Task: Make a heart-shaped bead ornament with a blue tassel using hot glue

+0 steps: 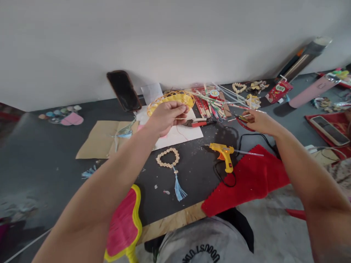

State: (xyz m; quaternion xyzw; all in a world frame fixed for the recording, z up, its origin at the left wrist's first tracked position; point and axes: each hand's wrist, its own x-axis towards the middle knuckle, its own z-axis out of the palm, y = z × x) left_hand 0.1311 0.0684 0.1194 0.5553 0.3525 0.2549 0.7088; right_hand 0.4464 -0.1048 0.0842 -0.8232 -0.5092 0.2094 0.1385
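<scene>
My left hand (171, 116) is raised over the white paper (175, 140), thumb and fingers pinched on a thin red thread (183, 133) that trails below it. Farther right, my right hand (259, 120) has its fingers closed around what looks like a small pair of scissors (242, 118), partly hidden by the fingers. Just behind my left hand sits a yellow woven basket (179, 98). Red-handled pliers (199, 123) lie on the paper between my hands. Nearer me, a beige beaded loop (168, 158) with a light blue tassel (179, 188) rests on the dark table.
A yellow glue gun (223, 153) with its cord lies beside red felt (252, 179). Sticks and strips (210, 102) are heaped at the back. A phone (124, 90) leans on the wall. A drink carton (279, 91) and pink bottle (314, 90) stand right. Brown paper (95, 140) lies left.
</scene>
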